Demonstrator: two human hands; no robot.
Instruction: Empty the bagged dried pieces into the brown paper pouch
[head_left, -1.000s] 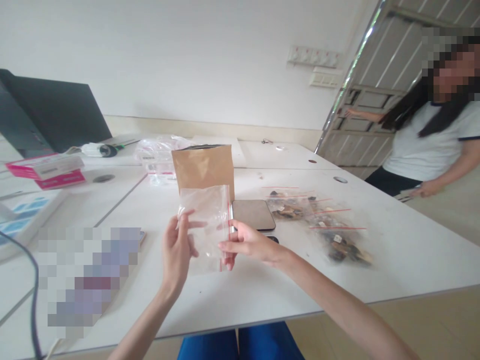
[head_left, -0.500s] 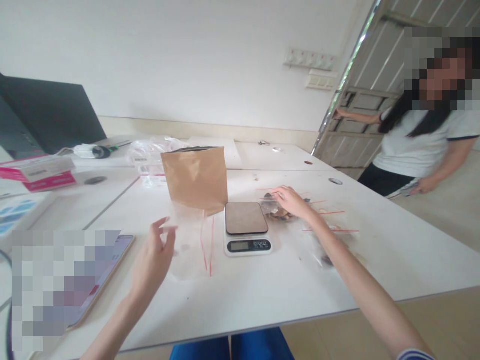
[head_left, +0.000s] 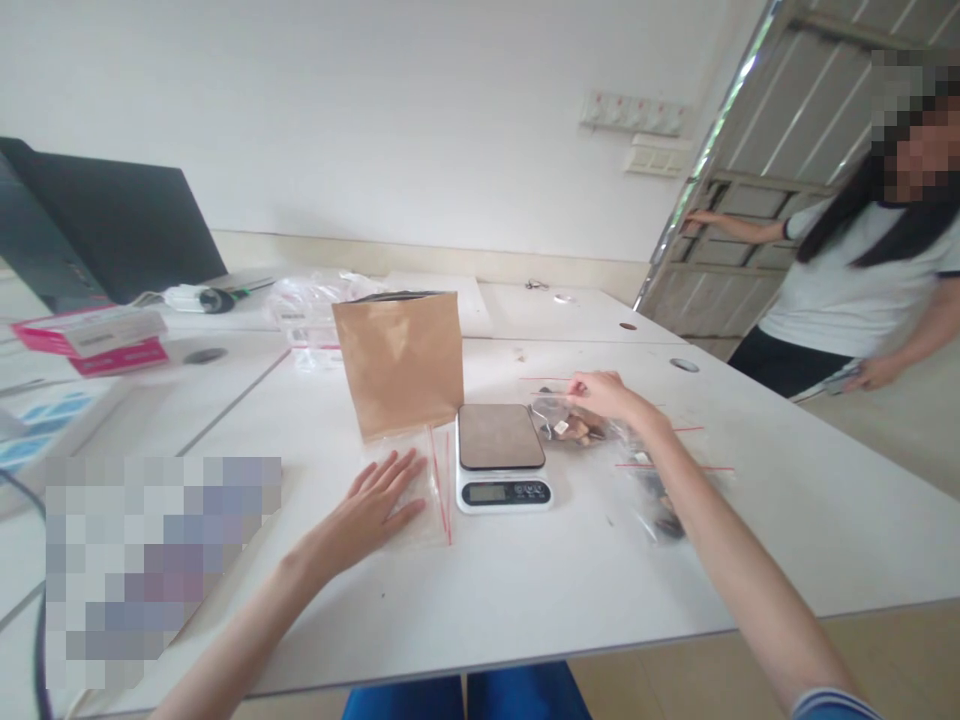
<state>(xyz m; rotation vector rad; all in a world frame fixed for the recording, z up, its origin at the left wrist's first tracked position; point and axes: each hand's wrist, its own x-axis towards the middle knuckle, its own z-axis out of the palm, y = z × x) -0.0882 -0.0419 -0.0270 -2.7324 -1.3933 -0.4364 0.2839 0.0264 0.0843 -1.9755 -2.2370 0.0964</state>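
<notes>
A clear zip bag of dried brown and dark pieces [head_left: 581, 430] lies on the worktop [head_left: 570, 590], just right of the kitchen scale [head_left: 501, 437]; the right hand [head_left: 600, 393] appears to pinch its top edge. Left of the scale, the left hand [head_left: 381, 490] lies flat, fingers spread and gripping nothing, on a red-lined clear bag [head_left: 433, 520]. A second ago both hands held a clear bag up; now it is down and they are apart, so the work seems to have shifted to the filled bag. A kraft paper pouch [head_left: 401, 365] stands upright behind the flat bag, and more filled zip bags [head_left: 660, 510] lie farther right. Beyond the worktop, a co-worker [head_left: 862, 280] touches the metal door [head_left: 780, 200].
</notes>
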